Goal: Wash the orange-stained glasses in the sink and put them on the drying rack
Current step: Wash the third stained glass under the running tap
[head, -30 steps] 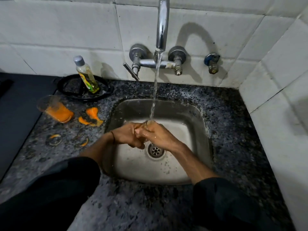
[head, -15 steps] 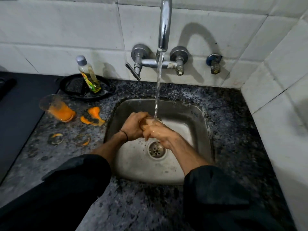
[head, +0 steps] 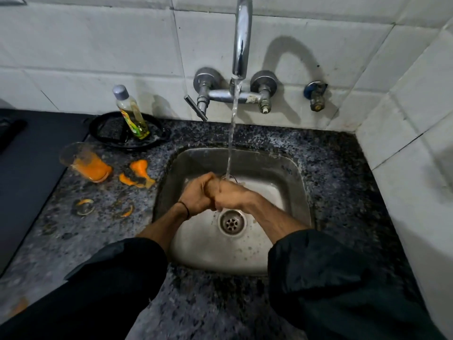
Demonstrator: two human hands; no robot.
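Both hands are over the sink (head: 302,192) under the running tap (head: 242,45) — left hand (head: 196,195) and right hand (head: 234,197) are pressed together, fingers curled around a glass (head: 229,178) that is mostly hidden, only its rim showing where the water hits. A second glass (head: 84,163) with orange liquid sits on the tabletop (head: 331,168) left of the sink — an orange spill (head: 138,173) is just beside it. A soap bottle (head: 131,114) stands on a black plate (head: 107,133).
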